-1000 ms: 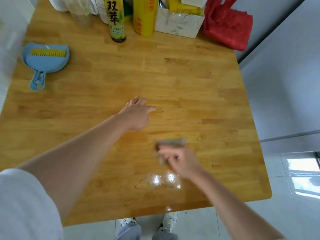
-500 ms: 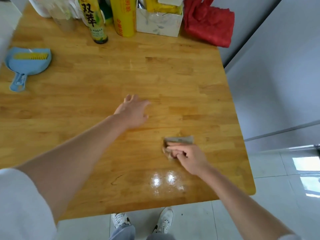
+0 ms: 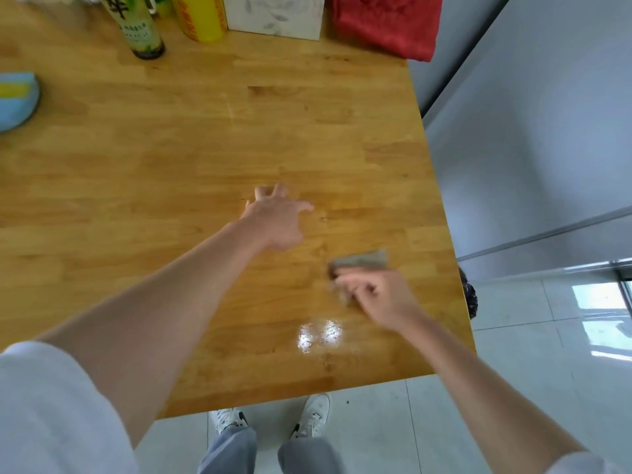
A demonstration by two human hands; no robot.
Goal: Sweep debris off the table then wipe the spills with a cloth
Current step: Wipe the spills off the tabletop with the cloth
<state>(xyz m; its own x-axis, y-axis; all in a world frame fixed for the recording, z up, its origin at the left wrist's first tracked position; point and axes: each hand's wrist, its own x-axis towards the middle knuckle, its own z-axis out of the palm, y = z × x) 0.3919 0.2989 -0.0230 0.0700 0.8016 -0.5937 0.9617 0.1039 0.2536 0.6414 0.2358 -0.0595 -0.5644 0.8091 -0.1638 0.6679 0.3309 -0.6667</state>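
The right hand point(image 3: 378, 297) had its fingers curled down onto the grey cloth point(image 3: 360, 263), pinning it to the table point(image 3: 171, 172) at about four o'clock, near the right edge, while the left hand point(image 3: 278, 220) rested fingers-spread on the wood at centre, holding nothing. The risk, as I judged it, was the glossy wet patch point(image 3: 319, 335) at six o'clock of the cloth: a stroke drifting rightward could miss it or push liquid over the edge. The cloth's long axis ran roughly nine-to-three, its peaked corner toward three o'clock, though motion blur made its outline uncertain.
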